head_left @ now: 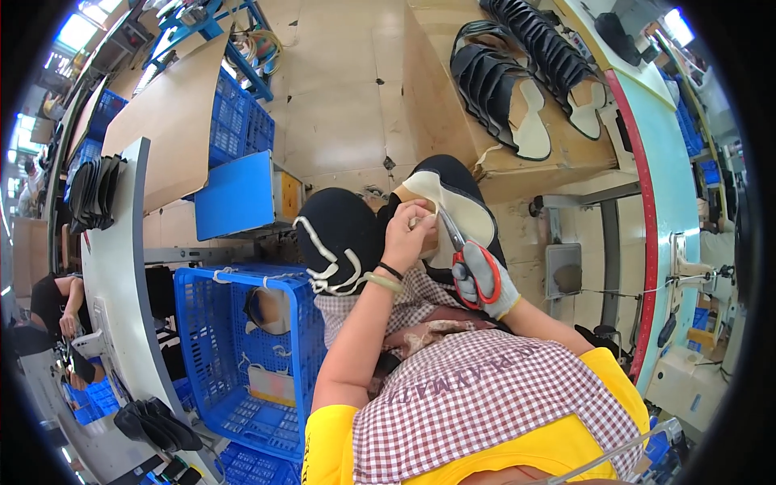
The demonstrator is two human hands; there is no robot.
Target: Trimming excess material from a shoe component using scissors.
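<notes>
Across my lap lies a shoe upper (477, 220) with a cream lining and a black edge. My left hand (410, 233), bare with a bangle and a dark band at the wrist, is closed in a pinch at its pale edge. Red-handled scissors (487, 280) are in my right hand (503, 293), which wears a grey-white glove. Their blades point away from me, with the tips close to my left fingertips; whether they touch the material is too small to tell. Cream strips (333, 263) lie over my left knee.
Stacked black shoe uppers (497, 93) fill a cardboard-covered surface at far right. A blue plastic crate (242, 279) stands by my left leg, holding a few pieces. Tables (121, 242) flank me, the right one red-edged (644, 218). At far left another person's hand (69, 323) shows.
</notes>
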